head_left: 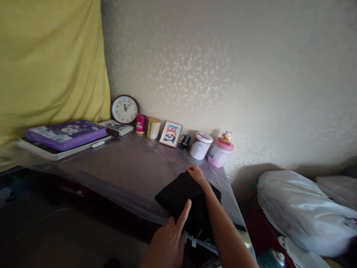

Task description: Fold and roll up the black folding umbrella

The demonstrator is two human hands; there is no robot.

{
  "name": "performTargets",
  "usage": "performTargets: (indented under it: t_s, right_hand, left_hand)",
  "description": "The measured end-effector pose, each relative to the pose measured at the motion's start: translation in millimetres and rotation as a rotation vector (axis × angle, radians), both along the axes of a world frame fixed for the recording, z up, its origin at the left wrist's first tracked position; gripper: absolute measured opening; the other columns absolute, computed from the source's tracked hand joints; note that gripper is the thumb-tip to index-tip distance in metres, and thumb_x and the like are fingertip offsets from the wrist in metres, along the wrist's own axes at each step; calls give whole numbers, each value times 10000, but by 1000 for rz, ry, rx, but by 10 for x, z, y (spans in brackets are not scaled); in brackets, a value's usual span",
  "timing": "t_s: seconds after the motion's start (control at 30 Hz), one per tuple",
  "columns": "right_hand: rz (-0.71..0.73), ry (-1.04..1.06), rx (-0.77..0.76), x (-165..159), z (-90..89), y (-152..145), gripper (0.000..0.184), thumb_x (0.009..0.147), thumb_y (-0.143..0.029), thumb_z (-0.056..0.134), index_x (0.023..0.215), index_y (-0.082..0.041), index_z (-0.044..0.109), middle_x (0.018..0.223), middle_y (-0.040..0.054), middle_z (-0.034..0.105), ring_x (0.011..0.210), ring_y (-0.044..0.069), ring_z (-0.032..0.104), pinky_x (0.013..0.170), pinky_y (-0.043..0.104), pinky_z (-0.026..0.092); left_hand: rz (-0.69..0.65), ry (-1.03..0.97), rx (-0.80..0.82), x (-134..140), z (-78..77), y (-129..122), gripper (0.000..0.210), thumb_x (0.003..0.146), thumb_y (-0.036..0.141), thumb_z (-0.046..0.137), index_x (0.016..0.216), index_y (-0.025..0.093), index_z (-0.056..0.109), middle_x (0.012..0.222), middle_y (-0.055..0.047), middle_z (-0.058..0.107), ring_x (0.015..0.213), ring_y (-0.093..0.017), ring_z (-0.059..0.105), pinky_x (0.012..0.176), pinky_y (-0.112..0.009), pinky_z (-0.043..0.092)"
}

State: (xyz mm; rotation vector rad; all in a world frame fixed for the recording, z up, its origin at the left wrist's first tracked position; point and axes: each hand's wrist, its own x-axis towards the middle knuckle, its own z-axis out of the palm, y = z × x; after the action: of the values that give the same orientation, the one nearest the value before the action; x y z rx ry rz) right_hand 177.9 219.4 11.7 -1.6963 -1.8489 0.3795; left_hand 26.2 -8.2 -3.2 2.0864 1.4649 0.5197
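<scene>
A piece of black cloth (181,190), folded or bunched, lies on the near right part of the table and hangs over its front edge. I cannot make out what kind of article it is. My right hand (196,174) is closed, pinching the cloth's far edge between the fingertips. Lower down, my left hand (170,238) is at the cloth's near side by the table edge. One of its digits stretches over the black fabric while the others curl in, partly hidden, seemingly gripping the cloth.
Along the wall on the table (122,167) stand a clock (125,109), a pink can (141,124), a yellow tin (153,128), a panda picture (170,134), a black object (185,142), a white tub (201,146) and a pink jar (220,153). A purple case (67,134) lies left; a white bag (304,208) sits right.
</scene>
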Motion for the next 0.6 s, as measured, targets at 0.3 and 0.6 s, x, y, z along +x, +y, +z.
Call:
performTargets:
  t_s: [0.3, 0.6]
  right_hand:
    - [29, -35, -45, -25, 49, -35, 147, 651, -106, 598, 585, -222, 660, 702, 13, 690, 795, 209, 638, 741, 294, 447]
    - [142, 214, -57, 53, 171, -228, 170, 796, -202, 525, 933, -169, 620, 774, 21, 683, 661, 135, 668, 600, 232, 518]
  left_hand:
    - [-35, 34, -8, 22, -78, 66, 652, 856, 218, 328, 1416, 388, 43, 1033, -94, 595, 842, -227, 636, 708, -327, 468]
    - [5, -81, -119, -1, -81, 102, 674, 879, 291, 330, 1436, 232, -45, 896, -86, 685, 818, -233, 637, 696, -314, 426]
